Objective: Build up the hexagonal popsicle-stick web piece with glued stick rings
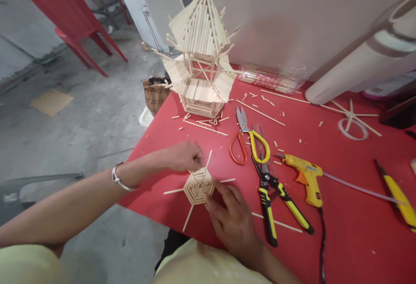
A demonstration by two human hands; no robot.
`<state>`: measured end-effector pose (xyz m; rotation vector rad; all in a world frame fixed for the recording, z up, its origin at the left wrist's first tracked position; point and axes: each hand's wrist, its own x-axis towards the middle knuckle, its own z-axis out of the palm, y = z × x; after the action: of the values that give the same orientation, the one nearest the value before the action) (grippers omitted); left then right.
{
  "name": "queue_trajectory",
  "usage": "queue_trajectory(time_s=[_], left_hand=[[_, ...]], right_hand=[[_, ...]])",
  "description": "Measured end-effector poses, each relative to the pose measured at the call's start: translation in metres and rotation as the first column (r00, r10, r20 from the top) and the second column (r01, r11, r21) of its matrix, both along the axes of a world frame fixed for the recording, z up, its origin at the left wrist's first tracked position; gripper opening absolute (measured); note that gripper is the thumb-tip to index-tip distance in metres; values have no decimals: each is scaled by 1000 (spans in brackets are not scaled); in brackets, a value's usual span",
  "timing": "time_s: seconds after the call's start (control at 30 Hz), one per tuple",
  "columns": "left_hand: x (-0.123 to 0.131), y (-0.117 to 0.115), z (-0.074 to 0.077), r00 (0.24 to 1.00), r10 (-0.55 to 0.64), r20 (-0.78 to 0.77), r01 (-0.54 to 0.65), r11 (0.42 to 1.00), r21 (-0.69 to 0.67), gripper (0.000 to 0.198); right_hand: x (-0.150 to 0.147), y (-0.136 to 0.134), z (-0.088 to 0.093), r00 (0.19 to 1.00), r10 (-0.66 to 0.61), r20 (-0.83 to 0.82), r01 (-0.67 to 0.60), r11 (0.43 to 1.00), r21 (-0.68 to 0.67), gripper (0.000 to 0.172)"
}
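A hexagonal, web-like piece of thin wooden sticks (199,187) lies low over the red table's front left, with long spokes sticking out past its rings. My right hand (231,214) grips its right edge between thumb and fingers. At the upper edge, my left hand (186,156) is closed with its fingertips pinched together; whatever they hold is hidden. Behind stands a tiered wooden-stick pagoda model (203,58). Right of my hands are scissors (248,138) with one red and one yellow handle, yellow-black cutting pliers (271,193) and a yellow glue gun (305,175).
Stick offcuts and longer sticks are scattered over the red table (351,240). A clear pack of sticks (273,79) lies by the wall. Far right are a tape roll (353,129), a star of sticks (350,114) and a yellow tool (398,197). A red chair (61,11) stands behind left.
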<state>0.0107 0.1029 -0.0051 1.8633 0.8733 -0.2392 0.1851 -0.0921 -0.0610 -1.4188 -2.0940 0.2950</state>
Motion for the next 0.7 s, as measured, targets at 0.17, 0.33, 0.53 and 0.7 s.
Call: queue_trajectory(time_s=[0.17,0.33,0.53,0.7], left_hand=[[-1,1,0,1000,0,-5,0,1000,-9,21],[-1,-1,0,1000,11,-4,-11,1000,7,21],[-1,-1,0,1000,29,-11,-29,1000,6,22],[-1,-1,1,999,34,-17,-34,999,-4,22]], right_hand=[[0,0,-2,1000,1,-20,-1,1000,-1,40],[-1,1,0,999,-5,-31,5,1000,18,40],[0,1,2,1000,0,-22,1,1000,18,37],[0,0,-1,1000,-7,-16,7,1000,6,40]])
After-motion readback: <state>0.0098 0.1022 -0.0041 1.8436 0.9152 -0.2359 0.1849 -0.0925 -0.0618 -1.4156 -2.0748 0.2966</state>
